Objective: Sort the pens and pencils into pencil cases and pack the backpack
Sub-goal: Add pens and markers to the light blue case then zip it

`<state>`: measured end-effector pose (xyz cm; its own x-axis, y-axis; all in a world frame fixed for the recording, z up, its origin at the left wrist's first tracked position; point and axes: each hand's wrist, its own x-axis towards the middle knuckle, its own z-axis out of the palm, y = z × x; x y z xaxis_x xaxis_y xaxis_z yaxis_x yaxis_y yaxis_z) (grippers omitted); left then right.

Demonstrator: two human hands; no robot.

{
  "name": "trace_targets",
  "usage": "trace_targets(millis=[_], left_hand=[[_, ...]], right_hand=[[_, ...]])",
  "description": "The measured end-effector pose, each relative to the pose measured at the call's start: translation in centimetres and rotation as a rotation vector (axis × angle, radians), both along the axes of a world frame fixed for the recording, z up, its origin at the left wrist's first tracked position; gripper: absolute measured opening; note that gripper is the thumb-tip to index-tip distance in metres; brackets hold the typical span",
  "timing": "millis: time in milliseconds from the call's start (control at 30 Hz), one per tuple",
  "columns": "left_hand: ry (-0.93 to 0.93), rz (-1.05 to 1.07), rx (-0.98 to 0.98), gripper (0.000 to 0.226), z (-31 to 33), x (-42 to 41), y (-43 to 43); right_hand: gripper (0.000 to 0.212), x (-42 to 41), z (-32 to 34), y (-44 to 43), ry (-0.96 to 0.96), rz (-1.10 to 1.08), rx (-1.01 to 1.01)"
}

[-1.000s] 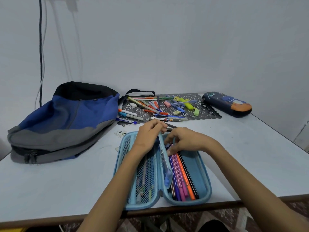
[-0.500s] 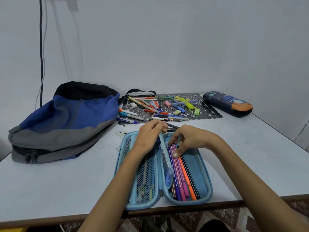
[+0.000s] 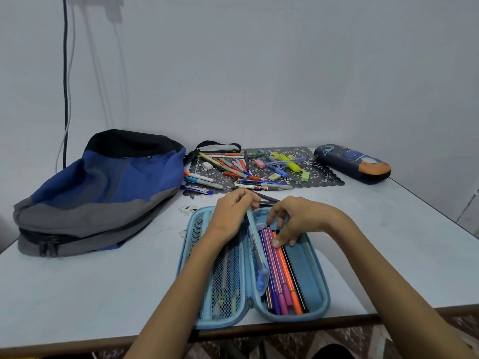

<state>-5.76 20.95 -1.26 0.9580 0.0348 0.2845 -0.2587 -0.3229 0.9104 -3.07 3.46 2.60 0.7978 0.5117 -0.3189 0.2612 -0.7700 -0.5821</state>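
Pens [image 3: 281,268] in purple, pink, orange and black lie side by side in the right half of an open blue pencil case [image 3: 315,278] at the table's [image 3: 103,294] near edge. The left hand [image 3: 230,216] pinches the top of the case's middle flap [image 3: 256,250]. The right hand [image 3: 298,218] rests bent fingertips on the pens' far ends; whether it grasps one cannot be told. Loose pens [image 3: 248,174] lie on a dark mat [image 3: 324,174] beside the backpack [image 3: 103,187].
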Motion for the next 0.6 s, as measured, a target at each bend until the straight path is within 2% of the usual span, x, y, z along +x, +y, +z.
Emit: trace_targets(millis=[367,600], left_hand=[[-0.013,0.012,0.032,0.028,-0.07,-0.03,0.06],[-0.015,0.022,0.034,0.029,-0.06,0.01,0.07]], right_hand=[[0.054,-0.2,-0.42,-0.26,0.138,-0.063,0.112],[0.04,0.05,-0.55,-0.47,0.172,-0.094,0.18]])
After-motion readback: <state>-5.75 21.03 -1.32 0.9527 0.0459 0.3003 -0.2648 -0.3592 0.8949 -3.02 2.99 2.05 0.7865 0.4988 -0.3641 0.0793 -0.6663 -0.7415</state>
